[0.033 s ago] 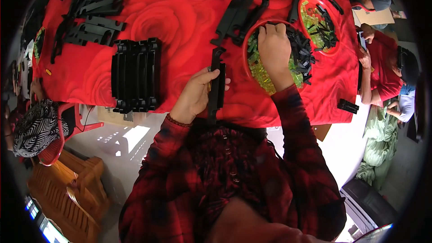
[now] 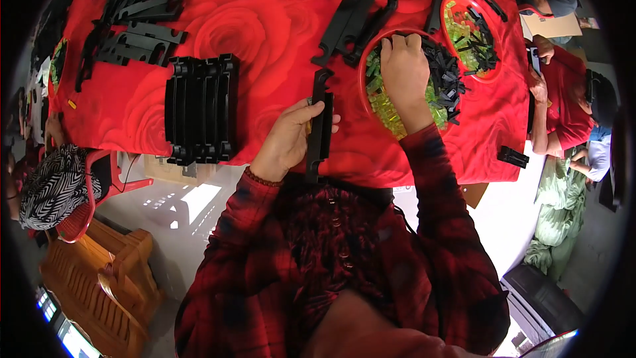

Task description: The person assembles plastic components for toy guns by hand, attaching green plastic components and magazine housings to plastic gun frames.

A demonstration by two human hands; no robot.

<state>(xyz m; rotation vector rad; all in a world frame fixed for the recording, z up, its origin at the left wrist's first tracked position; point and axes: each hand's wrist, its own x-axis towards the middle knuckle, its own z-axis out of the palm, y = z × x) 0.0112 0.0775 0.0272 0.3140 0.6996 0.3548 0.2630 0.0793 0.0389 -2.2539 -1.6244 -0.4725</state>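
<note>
My left hand is closed around a long black plastic piece with notched ends, its thumb on top, near the table's front edge. A small yellow bit shows between palm and piece. My right hand reaches into a round red bowl, fingers curled down and together; the fingertips and anything in them are hidden. Inside the bowl, small yellow-green clear pieces lie to the left and small black pieces to the right. To the left of my left hand stands a row of joined black plastic parts.
A second red bowl holds similar pieces. Loose black parts lie beyond the bowl, with more black parts at the far left. One short black part rests at the right corner of the red tablecloth. People sit at both sides.
</note>
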